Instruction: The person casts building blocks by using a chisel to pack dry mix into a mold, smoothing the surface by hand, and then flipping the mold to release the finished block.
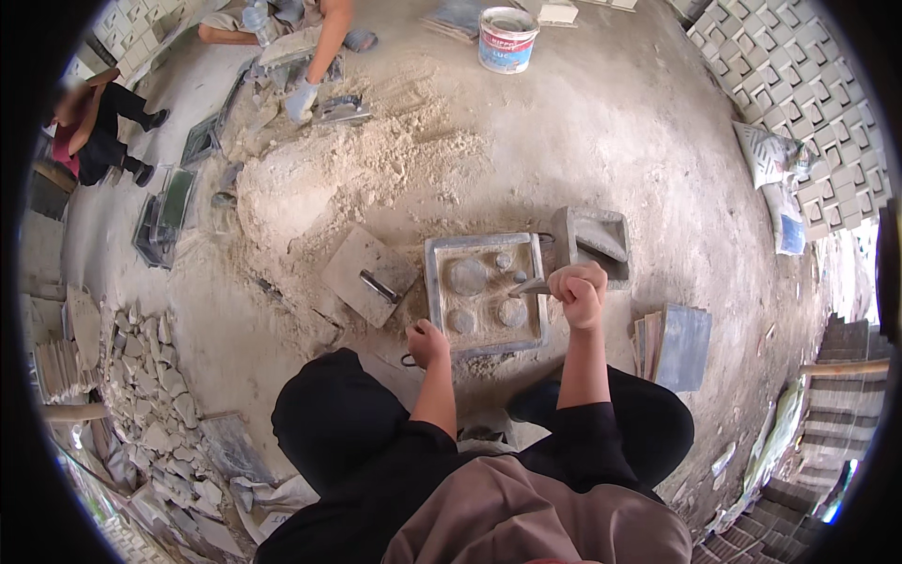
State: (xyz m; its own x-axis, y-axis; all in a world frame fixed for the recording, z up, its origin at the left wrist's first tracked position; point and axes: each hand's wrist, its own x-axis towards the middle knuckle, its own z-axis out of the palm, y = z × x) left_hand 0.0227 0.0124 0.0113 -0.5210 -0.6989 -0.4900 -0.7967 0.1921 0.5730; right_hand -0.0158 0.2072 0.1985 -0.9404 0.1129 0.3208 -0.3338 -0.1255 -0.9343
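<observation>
A square grey mould frame (486,348) lies on the floor in front of me. Several round discs of different sizes, such as the large disc (467,276), sit inside it amid pale sandy powder. My left hand (429,344) is closed at its near left corner, around a dark loop handle (407,360) that partly shows beside the fist. In my right hand (578,290) is a small pointed trowel (532,286), its blade reaching over the right part of the mould, near the discs. Fingers cover the trowel's grip.
Left of the mould lies a plastering float (378,286) on a square board. A grey trough (615,268) stands at the right, near stacked plates (685,348). Beyond are a powder heap (291,193), a paint bucket (507,42) and a co-worker's gloved hand (302,101). Broken pieces (150,385) lie left.
</observation>
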